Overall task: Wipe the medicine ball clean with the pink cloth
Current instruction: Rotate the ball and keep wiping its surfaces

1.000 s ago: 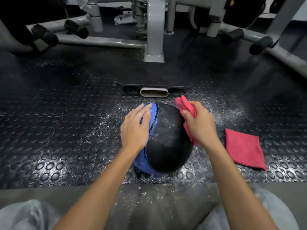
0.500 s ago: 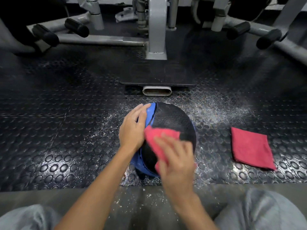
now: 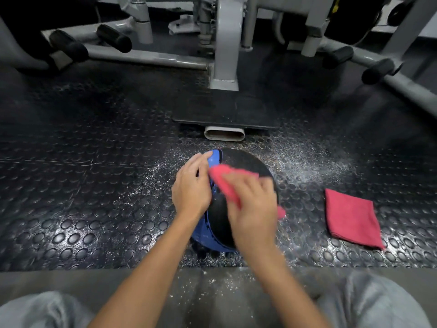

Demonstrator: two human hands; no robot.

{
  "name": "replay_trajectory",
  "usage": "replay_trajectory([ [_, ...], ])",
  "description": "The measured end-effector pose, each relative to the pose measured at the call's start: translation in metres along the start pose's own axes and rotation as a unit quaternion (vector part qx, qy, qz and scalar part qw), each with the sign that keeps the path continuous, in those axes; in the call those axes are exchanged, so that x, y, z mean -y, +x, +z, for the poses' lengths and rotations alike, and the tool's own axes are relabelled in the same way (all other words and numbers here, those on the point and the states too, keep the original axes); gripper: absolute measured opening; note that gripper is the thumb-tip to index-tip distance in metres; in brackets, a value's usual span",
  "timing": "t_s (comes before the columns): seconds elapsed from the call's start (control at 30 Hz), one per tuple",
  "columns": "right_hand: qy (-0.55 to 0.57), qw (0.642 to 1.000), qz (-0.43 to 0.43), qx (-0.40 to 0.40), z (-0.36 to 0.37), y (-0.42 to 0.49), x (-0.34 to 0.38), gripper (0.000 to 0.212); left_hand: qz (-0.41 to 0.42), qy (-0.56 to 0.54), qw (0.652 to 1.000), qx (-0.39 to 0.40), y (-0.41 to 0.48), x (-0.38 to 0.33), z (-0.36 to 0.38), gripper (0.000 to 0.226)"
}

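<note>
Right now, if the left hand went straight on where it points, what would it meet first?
The left hand rests on the medicine ball; past its top, probably the pale tube end.

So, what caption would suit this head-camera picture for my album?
Left hand steadies a medicine ball while the right hand wipes it with a pink cloth.

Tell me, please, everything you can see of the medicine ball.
The medicine ball is round, mostly black with a blue panel on its left side, and looks like textured rubber. It sits on the studded black floor mat amid scattered white powder, just in front of a gym machine's base plate. The left hand rests on the blue side, while the right hand, blurred, presses the pink cloth against the ball's near top. Its underside is hidden.
</note>
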State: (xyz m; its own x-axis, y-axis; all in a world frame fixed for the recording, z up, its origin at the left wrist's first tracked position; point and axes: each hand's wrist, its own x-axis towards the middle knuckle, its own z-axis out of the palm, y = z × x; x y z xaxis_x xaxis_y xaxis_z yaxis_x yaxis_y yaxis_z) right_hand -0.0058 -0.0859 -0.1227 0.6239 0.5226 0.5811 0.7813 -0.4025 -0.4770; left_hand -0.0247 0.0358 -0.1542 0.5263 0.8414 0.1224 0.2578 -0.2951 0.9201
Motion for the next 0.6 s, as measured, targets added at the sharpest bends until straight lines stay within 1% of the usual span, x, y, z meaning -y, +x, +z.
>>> replay_trajectory([
  [0.07, 0.019, 0.998, -0.052, -0.026, 0.001, -0.053, 0.006, 0.024, 0.007, -0.019, 1.0, 0.009, 0.003, 0.007, -0.002, 0.046],
  [0.1, 0.017, 0.997, -0.068, -0.028, 0.001, -0.058, 0.007, 0.024, 0.022, -0.027, 0.999, 0.013, 0.001, 0.011, -0.002, 0.046],
  [0.13, 0.017, 0.997, -0.064, -0.027, -0.001, -0.049, 0.006, 0.025, 0.042, -0.037, 0.998, 0.017, -0.001, 0.013, -0.003, 0.048],
  [0.2, -0.003, 1.0, -0.008, -0.001, -0.002, -0.005, 0.008, 0.026, 0.065, -0.045, 0.997, 0.017, -0.008, 0.016, -0.004, 0.054],
  [0.27, -0.033, 0.998, 0.054, 0.03, 0.003, 0.055, -0.004, 0.021, 0.076, -0.024, 0.997, -0.002, -0.018, 0.015, -0.005, 0.056],
  [0.33, -0.047, 0.982, 0.139, 0.116, 0.007, 0.104, -0.016, 0.021, 0.068, 0.003, 0.998, -0.017, -0.029, 0.008, -0.005, 0.052],
  [0.37, -0.048, 0.974, 0.164, 0.146, 0.008, 0.115, -0.016, 0.022, 0.057, 0.016, 0.998, -0.025, -0.032, 0.005, -0.004, 0.051],
  [0.4, -0.054, 0.972, 0.167, 0.157, 0.008, 0.114, -0.011, 0.022, 0.048, 0.027, 0.998, -0.032, -0.033, 0.002, -0.003, 0.051],
  [0.43, -0.075, 0.98, 0.131, 0.133, 0.008, 0.102, -0.006, 0.021, 0.042, 0.03, 0.998, -0.038, -0.031, 0.002, -0.002, 0.053],
  [0.47, -0.091, 0.99, 0.071, 0.079, 0.007, 0.081, 0.0, 0.022, 0.04, 0.025, 0.998, -0.04, -0.027, 0.002, -0.002, 0.055],
  [0.5, -0.084, 0.995, 0.027, 0.035, 0.005, 0.054, 0.006, 0.024, 0.037, 0.01, 0.999, -0.038, -0.023, 0.005, -0.001, 0.055],
  [0.53, -0.056, 0.998, 0.003, 0.007, 0.004, 0.024, 0.01, 0.026, 0.034, -0.011, 0.999, -0.031, -0.018, 0.007, -0.001, 0.053],
  [0.6, -0.014, 0.999, -0.04, -0.032, 0.005, -0.042, 0.012, 0.025, 0.032, -0.047, 0.998, -0.023, -0.011, 0.013, -0.002, 0.05],
])
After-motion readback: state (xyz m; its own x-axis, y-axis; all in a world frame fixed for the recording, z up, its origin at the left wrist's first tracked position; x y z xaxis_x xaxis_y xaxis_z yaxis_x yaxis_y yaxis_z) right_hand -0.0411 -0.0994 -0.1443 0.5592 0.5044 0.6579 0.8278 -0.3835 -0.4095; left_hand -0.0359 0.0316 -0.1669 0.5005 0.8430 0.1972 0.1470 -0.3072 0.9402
